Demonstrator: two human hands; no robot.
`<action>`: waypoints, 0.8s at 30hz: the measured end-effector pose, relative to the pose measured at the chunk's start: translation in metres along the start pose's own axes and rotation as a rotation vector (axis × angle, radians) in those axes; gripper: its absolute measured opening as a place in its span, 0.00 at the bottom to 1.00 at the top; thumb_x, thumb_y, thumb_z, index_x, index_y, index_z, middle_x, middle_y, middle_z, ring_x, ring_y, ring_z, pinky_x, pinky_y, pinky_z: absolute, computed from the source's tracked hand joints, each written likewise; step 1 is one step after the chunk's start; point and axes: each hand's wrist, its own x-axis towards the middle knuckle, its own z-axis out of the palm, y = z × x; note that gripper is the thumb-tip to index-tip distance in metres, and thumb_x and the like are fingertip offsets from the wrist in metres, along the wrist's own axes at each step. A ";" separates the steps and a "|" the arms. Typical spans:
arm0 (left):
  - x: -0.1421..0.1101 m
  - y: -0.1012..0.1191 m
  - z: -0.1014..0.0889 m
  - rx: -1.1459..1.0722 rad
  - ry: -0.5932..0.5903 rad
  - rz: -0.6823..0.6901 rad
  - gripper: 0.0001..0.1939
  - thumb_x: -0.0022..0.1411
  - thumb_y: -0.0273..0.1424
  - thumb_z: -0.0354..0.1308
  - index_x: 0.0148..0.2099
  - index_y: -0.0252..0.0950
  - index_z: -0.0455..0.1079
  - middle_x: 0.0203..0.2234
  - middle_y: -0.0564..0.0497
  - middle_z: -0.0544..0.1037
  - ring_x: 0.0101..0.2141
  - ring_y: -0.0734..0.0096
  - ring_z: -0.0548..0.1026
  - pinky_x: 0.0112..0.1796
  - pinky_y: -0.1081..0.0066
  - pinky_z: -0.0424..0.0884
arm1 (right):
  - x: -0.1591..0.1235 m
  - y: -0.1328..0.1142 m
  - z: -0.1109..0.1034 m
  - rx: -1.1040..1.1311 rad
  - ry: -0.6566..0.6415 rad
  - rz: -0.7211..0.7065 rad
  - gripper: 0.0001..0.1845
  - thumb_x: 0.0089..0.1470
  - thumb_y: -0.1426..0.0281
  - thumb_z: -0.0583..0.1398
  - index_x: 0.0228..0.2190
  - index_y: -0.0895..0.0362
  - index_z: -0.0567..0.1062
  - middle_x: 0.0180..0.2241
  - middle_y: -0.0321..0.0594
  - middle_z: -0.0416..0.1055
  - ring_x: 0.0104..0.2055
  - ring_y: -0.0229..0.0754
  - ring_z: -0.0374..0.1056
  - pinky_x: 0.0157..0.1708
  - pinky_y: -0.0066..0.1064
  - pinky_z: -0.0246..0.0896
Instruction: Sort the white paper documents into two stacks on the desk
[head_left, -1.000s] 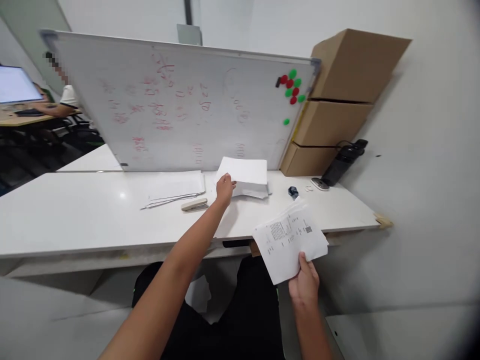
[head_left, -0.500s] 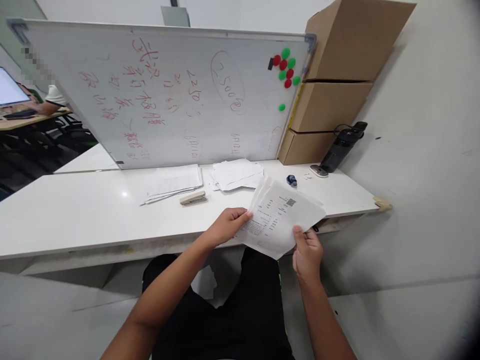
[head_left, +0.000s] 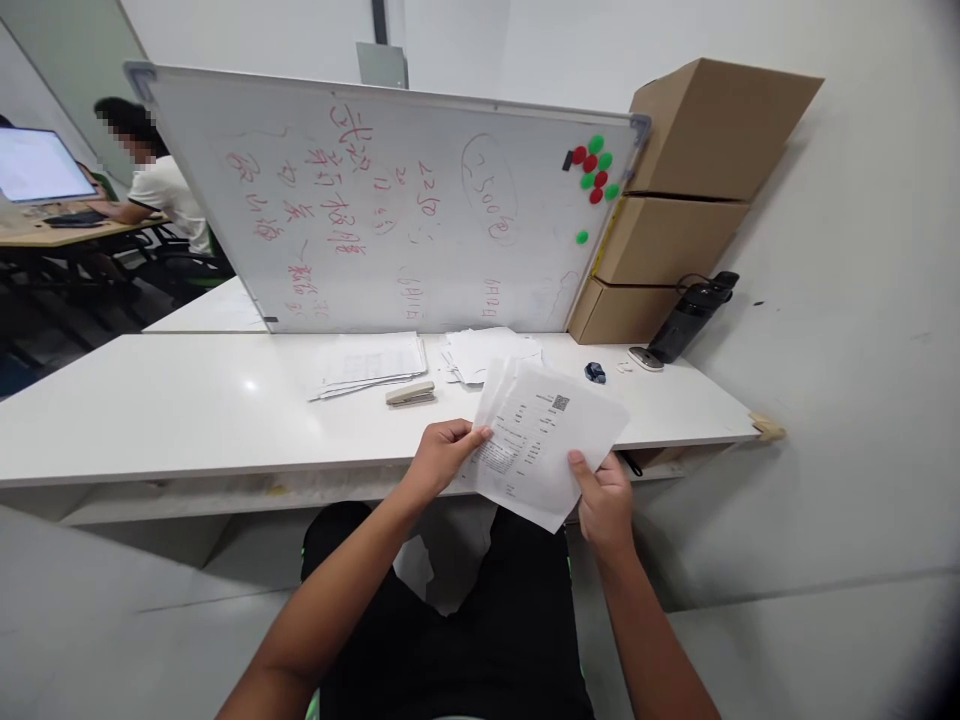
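I have a few printed sheets (head_left: 540, 430) pinched between my two hands, held in front of me across the near edge of the worktop (head_left: 225, 415). My left hand (head_left: 442, 460) grips their left edge, thumb on top; my right hand (head_left: 606, 500) is closed on the lower right corner, thumb pressed flat on the top page – the one with the square code. The sheets fan out slightly towards the far left. Just beyond them lies a loose paper pile (head_left: 491, 348), partly covered from my view. To its left is a paper stack (head_left: 379, 360), with a stapler (head_left: 410, 394) just in front – closer to my left hand. A small dark blue object (head_left: 595, 373) sits beyond the sheets, right of the pile.
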 end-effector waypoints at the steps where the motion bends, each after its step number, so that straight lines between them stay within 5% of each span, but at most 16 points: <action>1: -0.002 0.001 -0.002 0.000 0.017 0.008 0.21 0.53 0.49 0.60 0.26 0.34 0.73 0.22 0.52 0.74 0.26 0.70 0.71 0.27 0.72 0.67 | 0.002 -0.002 0.005 -0.016 -0.015 0.005 0.27 0.45 0.56 0.65 0.45 0.58 0.73 0.43 0.47 0.75 0.44 0.49 0.70 0.43 0.43 0.66; 8: 0.018 0.008 -0.032 -0.205 0.029 0.199 0.22 0.51 0.43 0.65 0.44 0.36 0.73 0.42 0.44 0.78 0.43 0.57 0.75 0.42 0.62 0.72 | 0.032 -0.032 0.067 -0.115 -0.084 -0.198 0.23 0.47 0.58 0.65 0.42 0.57 0.73 0.42 0.44 0.75 0.44 0.46 0.70 0.45 0.39 0.65; 13: 0.039 -0.026 -0.049 -0.336 0.087 0.048 0.25 0.46 0.42 0.69 0.43 0.32 0.73 0.41 0.40 0.79 0.41 0.55 0.76 0.43 0.55 0.72 | 0.049 -0.008 0.109 -0.085 -0.361 -0.085 0.23 0.42 0.56 0.66 0.37 0.58 0.76 0.38 0.43 0.76 0.41 0.46 0.70 0.43 0.40 0.65; 16: 0.032 -0.037 -0.049 -0.273 0.145 0.073 0.25 0.48 0.42 0.68 0.46 0.33 0.73 0.43 0.41 0.78 0.43 0.54 0.76 0.45 0.56 0.72 | 0.048 0.007 0.119 -0.106 -0.359 -0.020 0.23 0.43 0.55 0.66 0.36 0.59 0.76 0.36 0.44 0.77 0.39 0.47 0.71 0.41 0.40 0.65; 21: 0.031 -0.035 -0.048 -0.148 0.219 0.211 0.21 0.52 0.42 0.64 0.46 0.35 0.74 0.45 0.45 0.78 0.46 0.56 0.74 0.48 0.58 0.70 | 0.037 0.006 0.126 -0.115 -0.208 -0.235 0.23 0.48 0.56 0.62 0.42 0.58 0.74 0.41 0.44 0.75 0.46 0.47 0.69 0.45 0.38 0.63; 24: 0.038 -0.046 -0.050 -0.228 0.282 0.141 0.23 0.51 0.41 0.66 0.46 0.32 0.74 0.44 0.42 0.78 0.45 0.54 0.75 0.47 0.57 0.70 | 0.034 0.009 0.128 -0.197 -0.335 -0.246 0.23 0.49 0.55 0.61 0.43 0.57 0.74 0.41 0.43 0.75 0.45 0.46 0.69 0.47 0.38 0.62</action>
